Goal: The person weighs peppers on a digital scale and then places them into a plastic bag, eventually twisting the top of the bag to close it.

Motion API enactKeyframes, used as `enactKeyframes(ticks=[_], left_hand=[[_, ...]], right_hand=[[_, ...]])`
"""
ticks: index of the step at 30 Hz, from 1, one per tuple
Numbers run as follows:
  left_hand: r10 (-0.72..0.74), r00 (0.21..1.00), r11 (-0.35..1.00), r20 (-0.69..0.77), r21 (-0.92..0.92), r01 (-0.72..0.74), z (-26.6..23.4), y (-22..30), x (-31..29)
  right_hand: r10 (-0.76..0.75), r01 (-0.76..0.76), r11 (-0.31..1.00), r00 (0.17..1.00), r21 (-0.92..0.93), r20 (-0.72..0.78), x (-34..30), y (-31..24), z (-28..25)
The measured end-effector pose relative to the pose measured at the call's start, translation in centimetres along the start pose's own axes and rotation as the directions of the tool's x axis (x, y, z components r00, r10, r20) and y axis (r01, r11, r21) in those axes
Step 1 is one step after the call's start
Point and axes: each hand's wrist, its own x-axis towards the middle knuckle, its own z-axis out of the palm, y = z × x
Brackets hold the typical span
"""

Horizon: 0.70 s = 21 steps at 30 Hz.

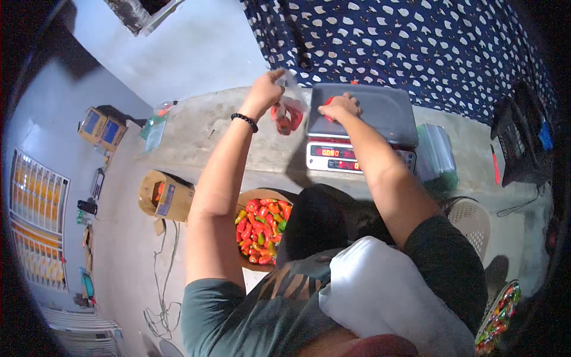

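Note:
My left hand [266, 94], with a dark beaded bracelet at the wrist, is closed on a clear plastic bag [293, 89] that hangs over the grey ledge. Red peppers [286, 118] show through the bag's lower part. To the right stands a digital scale [380, 110] with a dark flat pan and a lit red display. My right hand [344, 108] is over the left part of the pan, its fingers curled around a red pepper [329, 108] that is partly hidden. A small red bit [354, 83] shows at the pan's far edge.
Below my left forearm is a round container of red, yellow and green peppers [262, 229]. A cardboard box [166, 195] stands left of it. Stacked clear plastic bags [437, 156] lie right of the scale, near a black crate [520, 140]. A dark patterned curtain [404, 47] hangs behind.

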Motion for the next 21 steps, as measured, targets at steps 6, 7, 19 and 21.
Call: enactKeyframes(ticks=[6, 7, 19, 21], left_hand=[[0.031, 0.990, 0.967, 0.136, -0.253, 0.004, 6.0, 4.0, 2.9], [0.012, 0.989, 0.931, 0.148, -0.363, 0.043, 6.3, 2.6, 2.4], [0.057, 0.954, 0.871, 0.296, -0.482, 0.098, 12.9, 7.1, 3.4], [0.057, 0.954, 0.781, 0.295, -0.608, 0.142, 12.5, 6.6, 3.0]], right_hand=[[-0.235, -0.286, -0.276, 0.946, 0.918, 0.224, 7.6, 10.4, -1.5], [-0.261, -0.351, -0.516, 0.933, 0.781, 0.248, 3.8, 8.7, -3.4], [-0.600, -0.035, -0.184, 0.796, 0.982, -0.084, -0.4, 8.7, -8.1], [-0.590, 0.079, -0.033, 0.803, 0.996, -0.083, -0.1, 8.5, -7.2]])
